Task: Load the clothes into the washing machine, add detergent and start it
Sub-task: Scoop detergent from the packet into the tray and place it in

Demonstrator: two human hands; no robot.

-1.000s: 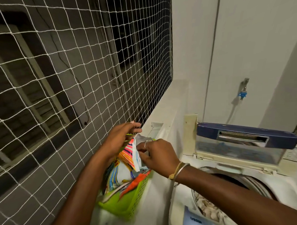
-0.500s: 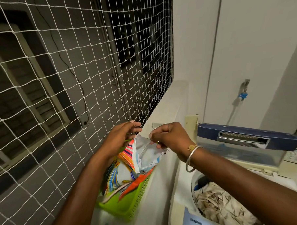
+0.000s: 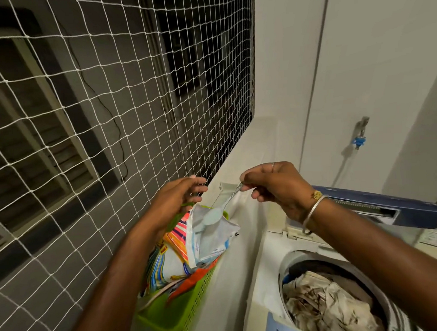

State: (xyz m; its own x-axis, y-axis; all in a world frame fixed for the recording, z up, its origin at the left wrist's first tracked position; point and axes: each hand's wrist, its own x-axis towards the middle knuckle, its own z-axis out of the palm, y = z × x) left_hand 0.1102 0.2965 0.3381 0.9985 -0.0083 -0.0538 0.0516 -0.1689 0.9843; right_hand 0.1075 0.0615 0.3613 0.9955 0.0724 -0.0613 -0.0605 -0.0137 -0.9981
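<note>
Head view. I count two hands, one spoon, one open pouch, one basket and one machine.

- My right hand (image 3: 281, 187) pinches the handle of the single spoon (image 3: 226, 202) between thumb and fingers. The spoon's bowl carries a heap of pale detergent powder (image 3: 212, 215) just above the mouth of the detergent pouch (image 3: 213, 240).
- My left hand (image 3: 177, 198) sits at the pouch's upper edge with bent fingers. I cannot tell whether they grip it.
- The pouch stands upright in the green basket (image 3: 186, 314) among other printed packets, too crowded to count.
- The washing machine (image 3: 260, 276) stands just right of the basket, its blue lid (image 3: 389, 208) raised, with crumpled clothes (image 3: 326, 303) in the drum.
- One ring and two bangles (image 3: 314, 206) are on the right hand and wrist.
</note>
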